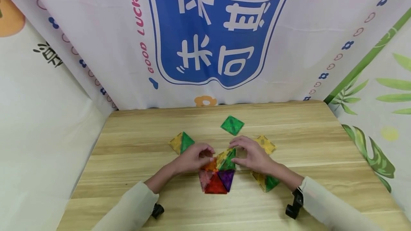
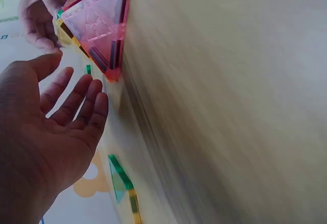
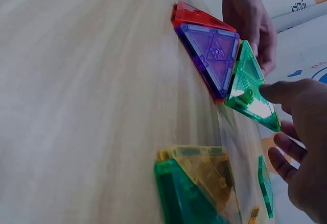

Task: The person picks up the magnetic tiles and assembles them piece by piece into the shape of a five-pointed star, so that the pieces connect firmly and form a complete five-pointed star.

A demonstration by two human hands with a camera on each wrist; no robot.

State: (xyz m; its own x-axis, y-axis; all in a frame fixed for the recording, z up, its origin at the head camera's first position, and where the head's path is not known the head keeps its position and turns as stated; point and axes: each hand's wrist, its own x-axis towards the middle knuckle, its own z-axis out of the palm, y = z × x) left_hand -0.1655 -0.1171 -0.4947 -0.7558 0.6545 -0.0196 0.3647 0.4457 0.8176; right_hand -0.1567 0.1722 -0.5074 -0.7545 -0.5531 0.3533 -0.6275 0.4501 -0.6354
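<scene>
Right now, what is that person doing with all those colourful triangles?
A person is working on a cluster of see-through triangle tiles in the middle of a wooden table. The left hand touches the orange tile, while the right hand rests against the tilted green tile. Pink, red and purple tiles lie flat in front. A green square and other yellow-and-green pieces lie loose around the hands.

A makeshift recording booth, not a lived-in room, is showing here: printed fabric sheets with a big blue emblem, "GOOD LUCK" lettering and leaf patterns are hanging close around a light wooden table, where coloured translucent toy tiles are lying.
</scene>
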